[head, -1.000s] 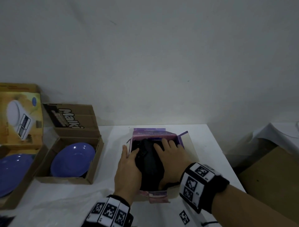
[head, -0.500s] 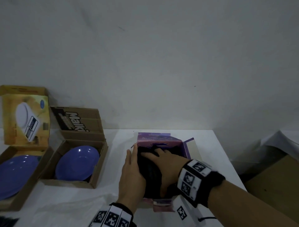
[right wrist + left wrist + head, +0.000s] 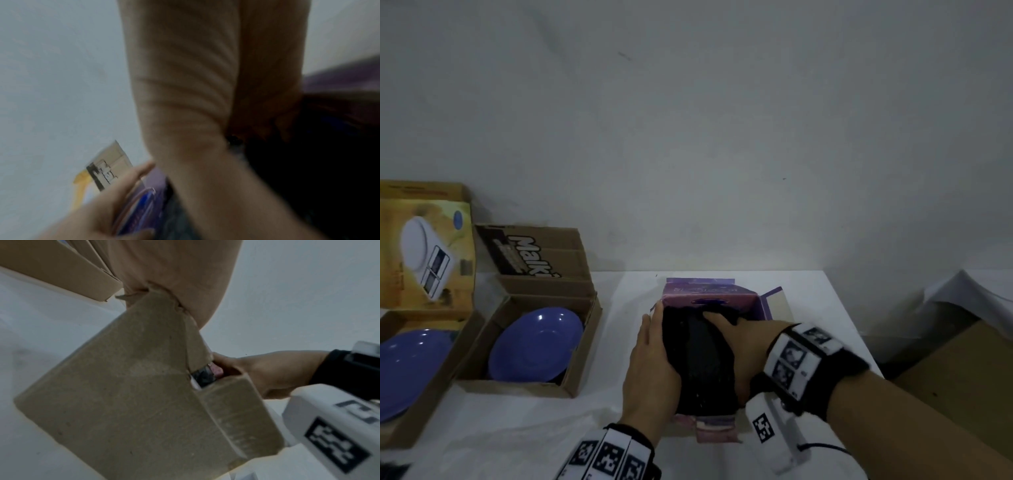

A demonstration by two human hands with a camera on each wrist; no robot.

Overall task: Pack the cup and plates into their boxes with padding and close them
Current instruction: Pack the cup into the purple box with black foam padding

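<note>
A purple box [image 3: 710, 297] stands open mid-table, stuffed with black padding [image 3: 702, 366]. My left hand [image 3: 652, 356] lies with straight fingers flat against the box's left side. My right hand [image 3: 739, 337] presses down on the padding, its fingers reaching toward the far left corner. No cup shows; the padding covers the box's inside. The left wrist view shows the box's brown flap [image 3: 133, 402] and the right hand [image 3: 271, 373] at the box's rim. One blue plate [image 3: 536, 344] lies in an open brown carton [image 3: 578, 373], another blue plate [image 3: 407, 370] in a yellow-lidded box [image 3: 431, 246].
A crumpled white sheet [image 3: 493, 428] lies at the front left, with a dark scrap [image 3: 393, 471] in the corner. The table's right edge [image 3: 856, 329] is close to the purple box. Beyond it stand a large cardboard box [image 3: 962, 380] and a white cloth [image 3: 969, 291].
My right hand has turned and slid left and deeper over the padding, which sits lower in the box. The left hand stays at the box's left side.
</note>
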